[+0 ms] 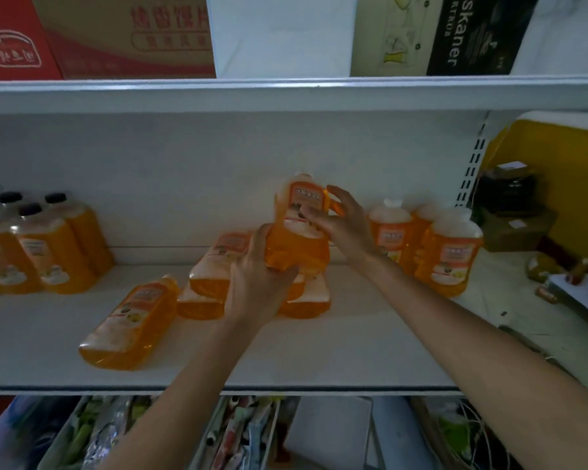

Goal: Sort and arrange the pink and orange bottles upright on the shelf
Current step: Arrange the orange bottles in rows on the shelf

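Bottles of orange liquid with black caps (31, 245) stand upright in a tight cluster at the left edge of the frame, on a white metal shelf (353, 351). Right of them, towards the lower left, a clear plastic orange bottle with a white label (129, 323) lies on its side, apart from the cluster. At the centre, a small heap of the same orange bottles (207, 276) lies flat, some stacked on others. Over this heap the left hand (255, 283) curls its fingers under and round the base of a raised orange bottle (299, 239), which is held nearly upright above the shelf. The right hand (343, 225) grasps the same bottle higher up, thumb and fingers closed about its labelled shoulder. Just beside that hand, at the right, white-capped orange bottles (448, 252) stand upright together.
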